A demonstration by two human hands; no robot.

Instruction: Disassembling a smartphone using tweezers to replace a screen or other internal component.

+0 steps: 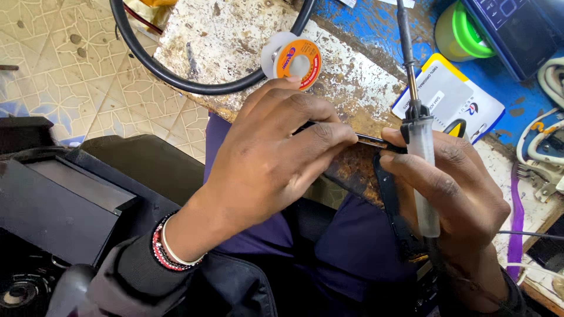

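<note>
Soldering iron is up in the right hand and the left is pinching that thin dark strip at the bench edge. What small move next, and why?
Probably tilt the soldering iron tip down toward the thin dark strip. The right hand holds the iron with its tip pointing away, up over the bench, while the left hand pinches the strip at the bench edge. The solder spool lies close by.

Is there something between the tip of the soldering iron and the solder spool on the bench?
Nothing visible blocks it. The soldering iron is in the right hand, its metal shaft pointing up over the bench. The solder spool sits to its left, beyond the left hand, with bare bench between.
</note>
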